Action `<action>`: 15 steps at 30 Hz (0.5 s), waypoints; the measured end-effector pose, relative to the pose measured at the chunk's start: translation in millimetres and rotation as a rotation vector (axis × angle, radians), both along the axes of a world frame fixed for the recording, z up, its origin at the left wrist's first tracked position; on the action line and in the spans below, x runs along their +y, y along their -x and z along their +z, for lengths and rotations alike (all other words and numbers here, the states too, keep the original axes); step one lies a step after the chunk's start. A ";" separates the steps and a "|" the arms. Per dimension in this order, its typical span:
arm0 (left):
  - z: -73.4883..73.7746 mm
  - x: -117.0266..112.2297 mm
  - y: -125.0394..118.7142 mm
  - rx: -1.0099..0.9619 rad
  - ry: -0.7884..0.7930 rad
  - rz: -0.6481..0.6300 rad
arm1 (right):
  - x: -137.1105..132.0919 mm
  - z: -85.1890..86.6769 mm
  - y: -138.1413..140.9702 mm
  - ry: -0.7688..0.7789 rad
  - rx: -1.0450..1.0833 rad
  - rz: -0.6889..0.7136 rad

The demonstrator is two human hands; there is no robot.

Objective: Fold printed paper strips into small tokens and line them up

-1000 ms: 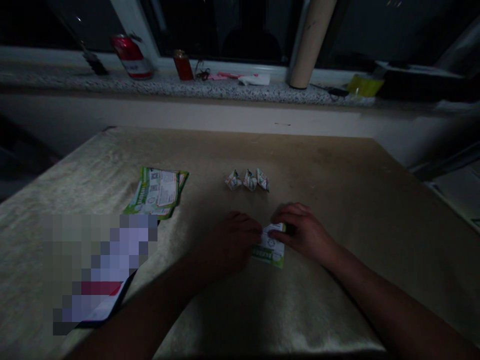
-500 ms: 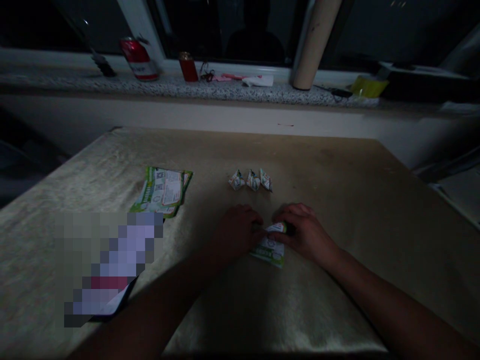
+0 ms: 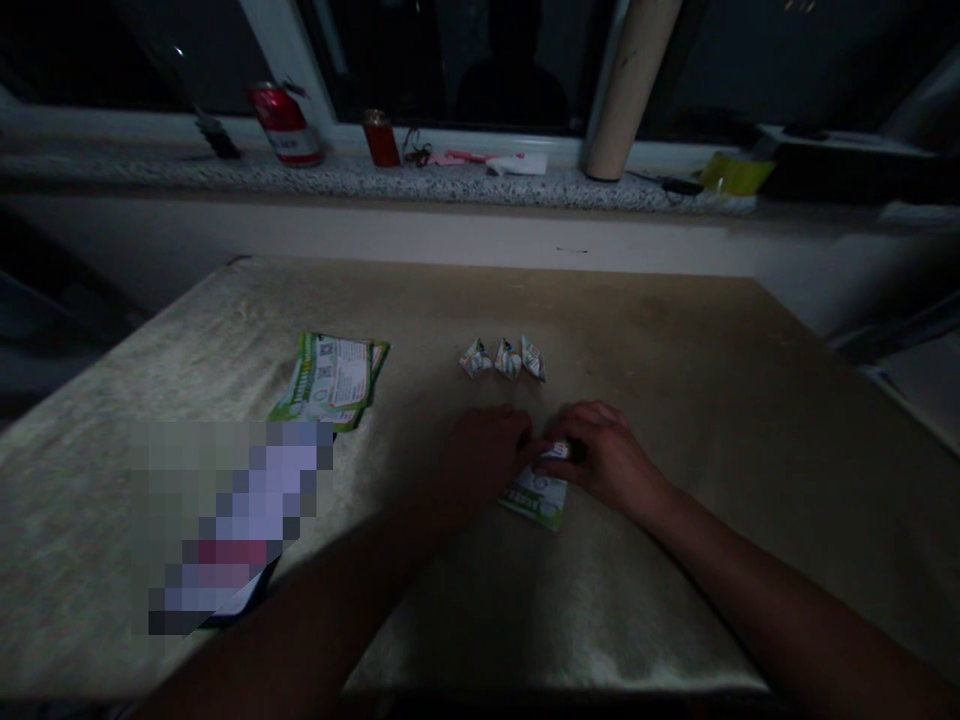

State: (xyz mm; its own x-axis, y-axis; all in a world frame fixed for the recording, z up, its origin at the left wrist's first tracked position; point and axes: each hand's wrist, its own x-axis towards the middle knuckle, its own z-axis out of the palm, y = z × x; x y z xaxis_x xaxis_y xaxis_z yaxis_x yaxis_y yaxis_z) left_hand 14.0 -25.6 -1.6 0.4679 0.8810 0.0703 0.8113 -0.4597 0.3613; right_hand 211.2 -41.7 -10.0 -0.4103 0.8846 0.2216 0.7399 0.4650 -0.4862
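Note:
A green-and-white printed packet (image 3: 536, 500) lies partly folded on the table between my hands. My left hand (image 3: 491, 450) grips its left side, fingers curled over it. With its thumb and fingers closed, my right hand (image 3: 600, 450) pinches the packet's folded far edge. The fingertips of both hands nearly meet there, and they hide part of the fold. Just beyond, three small folded packets (image 3: 508, 358) stand side by side in a row. Off to the left is a flat pile of green-and-white packets (image 3: 330, 380), overlapping each other.
A phone-like flat object (image 3: 247, 530), its surface pixelated, lies left of my left forearm. The table (image 3: 675, 330) meets a wall below a speckled windowsill (image 3: 450, 185). On the sill stand a red can (image 3: 289, 130), a red lighter-like item (image 3: 381, 138) and a cardboard tube (image 3: 626, 100).
My fingers have drawn slightly closer together over the packet's folded edge. The view has shifted a little; the small folded packets and the pile stay in place.

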 end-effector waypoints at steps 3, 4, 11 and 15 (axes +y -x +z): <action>-0.4 -0.2 -0.6 0.011 -0.018 0.010 | -0.2 -0.7 1.1 0.001 -0.019 -0.013; -0.2 0.5 0.5 0.008 -0.016 0.003 | -0.3 -1.1 1.0 0.000 -0.023 -0.011; 0.9 3.8 21.1 -0.123 0.131 -0.136 | -1.8 -3.2 -2.2 -0.029 -0.021 0.002; 3.2 -1.0 24.7 -0.122 0.102 -0.179 | -1.4 -2.8 -4.6 -0.024 -0.018 0.026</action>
